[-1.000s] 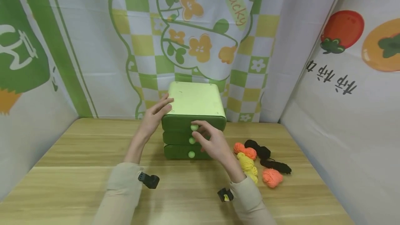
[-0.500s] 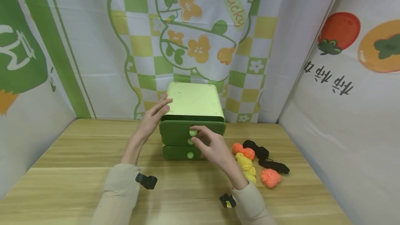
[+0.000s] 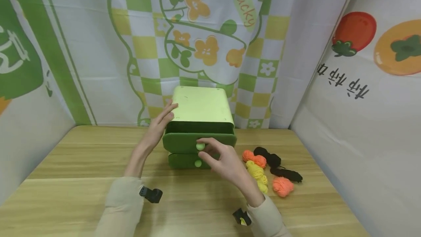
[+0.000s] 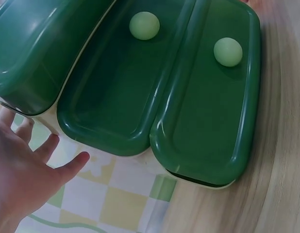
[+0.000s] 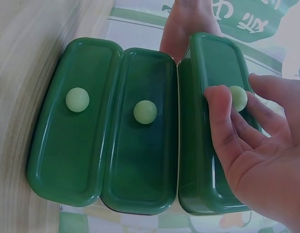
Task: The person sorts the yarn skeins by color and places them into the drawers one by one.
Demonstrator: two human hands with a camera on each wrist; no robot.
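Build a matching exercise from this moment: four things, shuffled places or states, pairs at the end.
1. dark green rectangular top drawer
2. yellow yarn bundle
3. person's left hand
4. person's right hand

A. gripping the round, pale green top knob
B. partly open
C. against the left side of the pale green, boxy cabinet
D. lying on the brown wooden table

Pairs: 1-B, 2-D, 3-C, 4-A

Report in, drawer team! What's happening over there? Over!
Right hand: fingers on top knob. Left hand against left side of cabinet. Top drawer partly open. Yarn off to the right, nothing seen blocking.
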